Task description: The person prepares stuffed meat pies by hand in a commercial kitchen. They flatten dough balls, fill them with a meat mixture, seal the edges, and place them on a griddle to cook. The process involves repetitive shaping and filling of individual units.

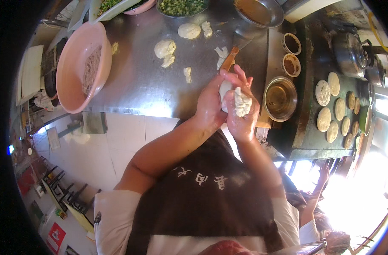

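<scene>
Just above the front edge of the metal worktable [133, 86], my two hands meet around soft white dough. My left hand [210, 98] cups a smooth dough ball [225, 91] from the side. A pinched, folded dough end [242, 102] sticks out of my right hand [245, 118], whose fingers curl over the ball. Both hands look wet or oily. Beyond them is a wooden-handled scraper [230, 59], its near end hidden by my hands, beside a torn dough scrap [222, 55]. Farther off lie dough lumps [189, 31] [164, 48] and small dough scraps [187, 75] [206, 29].
A pink basin [106, 60] holding flour stands left. Chopped greens fill a bowl [181, 16] at the back. To the right are a metal bowl of oil [280, 98], two seasoning cups [291, 65] [292, 44] and a griddle [311, 140] with several flatbreads [324, 119]. Another person's arm [318, 188] shows lower right.
</scene>
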